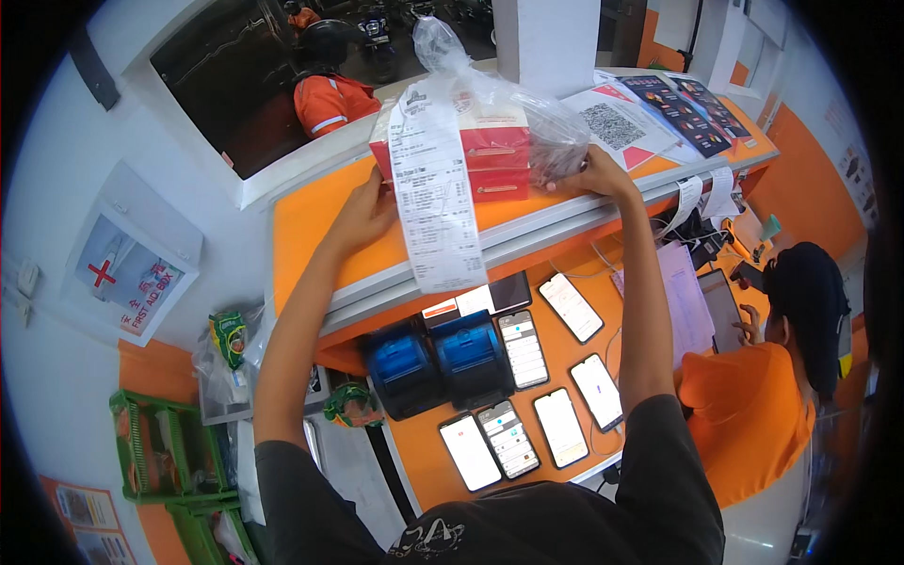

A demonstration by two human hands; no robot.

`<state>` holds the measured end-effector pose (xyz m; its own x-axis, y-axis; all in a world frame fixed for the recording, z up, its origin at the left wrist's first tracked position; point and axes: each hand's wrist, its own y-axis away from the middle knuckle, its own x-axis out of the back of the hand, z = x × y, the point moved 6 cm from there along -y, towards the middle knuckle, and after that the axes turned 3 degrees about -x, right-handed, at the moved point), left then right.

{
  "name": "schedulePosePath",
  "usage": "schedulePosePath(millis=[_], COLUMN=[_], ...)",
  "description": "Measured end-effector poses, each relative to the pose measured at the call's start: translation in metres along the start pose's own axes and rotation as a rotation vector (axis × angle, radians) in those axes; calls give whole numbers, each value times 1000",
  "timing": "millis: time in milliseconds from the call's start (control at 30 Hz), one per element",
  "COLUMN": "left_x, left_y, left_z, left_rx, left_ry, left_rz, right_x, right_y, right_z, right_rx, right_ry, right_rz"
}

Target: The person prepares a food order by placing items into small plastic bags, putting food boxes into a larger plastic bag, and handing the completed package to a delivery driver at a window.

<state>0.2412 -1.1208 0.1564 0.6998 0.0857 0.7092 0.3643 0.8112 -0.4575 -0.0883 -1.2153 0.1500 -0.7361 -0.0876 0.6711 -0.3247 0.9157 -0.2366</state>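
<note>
A transparent plastic bag (487, 88) knotted at the top holds stacked red-and-white cardboard food boxes (498, 159). The load rests on the orange upper counter (311, 247). A long printed receipt (434, 212) hangs down its front, past the counter's metal edge. My left hand (367, 215) grips the boxes' left side, some fingers hidden behind them. On the other side my right hand (599, 173) holds the bag's bulging right end, where a dark item, possibly a lidded tub (558, 161), shows through the plastic.
Several lit smartphones (522, 349) and two blue-black roll-shaped devices (470, 357) occupy the lower desk. Menus (678, 113) and a QR-code sheet (614, 123) lie right on the counter. A co-worker in orange (748, 424) sits close at right. Another person (328, 102) stands beyond the window opening.
</note>
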Motion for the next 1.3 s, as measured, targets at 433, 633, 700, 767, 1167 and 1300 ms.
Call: schedulePosePath(millis=[433, 633, 700, 767, 1167, 1300], left_x=[4, 5, 5, 5, 57, 20], left_y=[4, 3, 4, 4, 73, 98], left_z=[13, 15, 15, 12, 136, 266], left_rx=[-44, -80, -104, -89, -35, -378], left_ry=[29, -44, -81, -93, 162, 1031], left_rz=[9, 6, 6, 23, 731, 477], right_x=[-3, 0, -1, -2, 1, -6], right_y=[11, 3, 4, 4, 8, 7], right_z=[-19, -3, -3, -5, -14, -8], right_rx=[-18, 34, 43, 50, -22, 48], right_ry=[-147, -126, -134, -142, -72, -214], right_rz=[-70, 63, 56, 54, 66, -2])
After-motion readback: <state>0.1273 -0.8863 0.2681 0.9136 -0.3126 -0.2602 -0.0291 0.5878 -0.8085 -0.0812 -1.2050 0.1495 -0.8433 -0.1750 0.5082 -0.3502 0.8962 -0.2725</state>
